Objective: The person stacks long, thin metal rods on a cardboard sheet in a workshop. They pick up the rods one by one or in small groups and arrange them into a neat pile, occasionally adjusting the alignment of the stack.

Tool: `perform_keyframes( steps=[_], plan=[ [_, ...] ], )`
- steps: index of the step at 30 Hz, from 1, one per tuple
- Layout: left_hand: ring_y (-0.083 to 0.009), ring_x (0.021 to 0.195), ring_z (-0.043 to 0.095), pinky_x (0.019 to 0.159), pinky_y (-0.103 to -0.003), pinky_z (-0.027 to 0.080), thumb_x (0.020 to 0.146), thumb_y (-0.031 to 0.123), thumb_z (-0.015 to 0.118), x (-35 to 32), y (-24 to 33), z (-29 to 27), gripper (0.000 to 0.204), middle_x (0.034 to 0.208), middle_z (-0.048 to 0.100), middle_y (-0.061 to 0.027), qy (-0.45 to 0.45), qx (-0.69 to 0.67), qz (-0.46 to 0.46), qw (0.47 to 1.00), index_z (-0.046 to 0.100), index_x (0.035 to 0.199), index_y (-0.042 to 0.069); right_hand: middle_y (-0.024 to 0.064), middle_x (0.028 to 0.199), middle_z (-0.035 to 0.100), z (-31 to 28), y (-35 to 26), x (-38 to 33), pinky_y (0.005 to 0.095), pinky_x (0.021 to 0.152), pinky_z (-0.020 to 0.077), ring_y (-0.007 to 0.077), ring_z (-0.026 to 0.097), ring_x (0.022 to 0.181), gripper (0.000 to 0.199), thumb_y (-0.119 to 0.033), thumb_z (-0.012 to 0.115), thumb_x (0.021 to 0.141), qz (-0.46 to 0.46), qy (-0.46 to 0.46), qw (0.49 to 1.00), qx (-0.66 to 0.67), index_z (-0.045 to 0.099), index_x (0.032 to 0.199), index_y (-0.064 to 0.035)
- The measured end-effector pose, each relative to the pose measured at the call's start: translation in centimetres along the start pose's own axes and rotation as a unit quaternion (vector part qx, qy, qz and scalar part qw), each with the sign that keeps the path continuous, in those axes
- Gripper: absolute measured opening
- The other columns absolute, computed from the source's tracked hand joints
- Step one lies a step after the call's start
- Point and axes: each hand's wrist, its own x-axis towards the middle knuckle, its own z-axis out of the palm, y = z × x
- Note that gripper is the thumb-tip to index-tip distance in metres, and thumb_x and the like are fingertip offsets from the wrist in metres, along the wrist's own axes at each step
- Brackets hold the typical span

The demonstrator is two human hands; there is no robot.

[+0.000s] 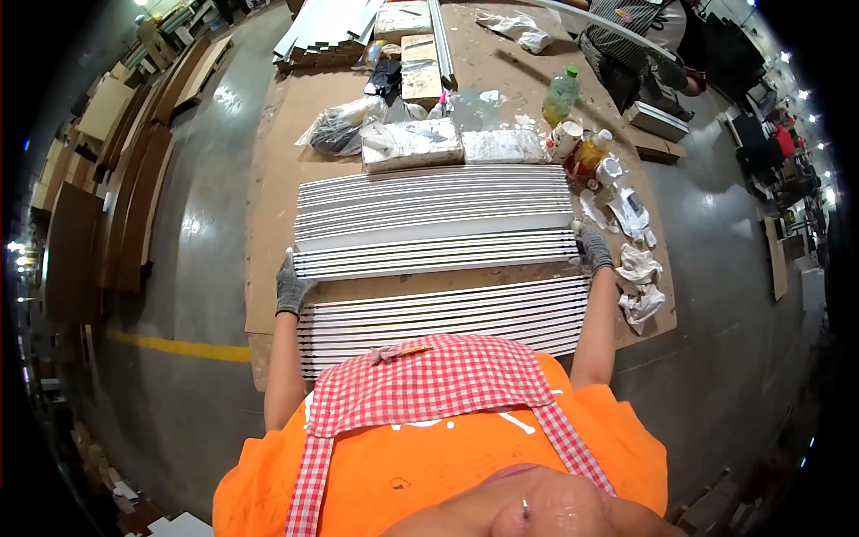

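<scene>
Both my hands wear grey knit gloves. At the left end of a row of long white strips with dark gaps (429,256), my left hand (293,286) presses against the strip ends, thumb pointing away from me. My right hand (594,250) grips the opposite end, so the row is held between them. Parts of the fingers are hidden. Just beyond lies a similar row of strips (429,195), a wider pale face along its near side. Closer to me is another row of strips (438,313), its near edge covered by my checked apron (438,380).
Brown board covers the table (268,197). White-smeared blocks (412,146) and a plastic bag (344,123) lie beyond the strips. To the right are a green bottle (561,97), a bottle of amber liquid (589,156) and crumpled cloths (640,277). Another person (626,45) stands at far right.
</scene>
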Motion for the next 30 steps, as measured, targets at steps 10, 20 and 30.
perform_keyframes(
  steps=[10, 20, 30],
  plan=[
    [-0.027, 0.111, 0.062, 0.095, -0.039, 0.053, 0.076, 0.03, 0.084, -1.5, 1.8, 0.6, 0.095, 0.127, 0.062, -0.0117, -0.03, -0.342, -0.004, 0.939, 0.031, 0.15, 0.006, 0.0205, 0.135, 0.058, -2.4, 3.9, 0.7, 0.0394, 0.103, 0.047, 0.0337, 0.057, 0.124, 0.089, -0.047, 0.082, 0.072, -0.242, 0.003, 0.902, -0.358, 0.049, 0.141, -0.0031],
    [-0.0207, 0.103, 0.066, 0.083, -0.032, 0.058, 0.076, 0.015, 0.084, -3.0, 1.9, -0.8, 0.087, 0.118, 0.066, -0.0116, 0.033, -0.063, 0.007, 0.997, 0.037, 0.148, 0.006, 0.0176, 0.122, 0.065, 0.8, 1.5, -3.3, 0.0358, 0.097, 0.0515, 0.0292, 0.064, 0.111, 0.087, -0.02, 0.083, 0.062, -0.219, -0.014, 0.918, -0.33, 0.048, 0.14, -0.0023],
    [-0.0276, 0.087, 0.069, 0.079, -0.037, 0.056, 0.064, 0.014, 0.079, -1.9, 3.9, 0.4, 0.077, 0.098, 0.069, -0.0149, 0.07, -0.041, 0.053, 0.995, 0.048, 0.133, -0.001, 0.0227, 0.135, 0.058, 0.0, 0.2, 0.1, 0.0351, 0.105, 0.0458, 0.0317, 0.057, 0.125, 0.085, -0.019, 0.08, 0.067, -0.245, 0.062, 0.908, -0.335, 0.046, 0.142, 0.0014]
  ],
)
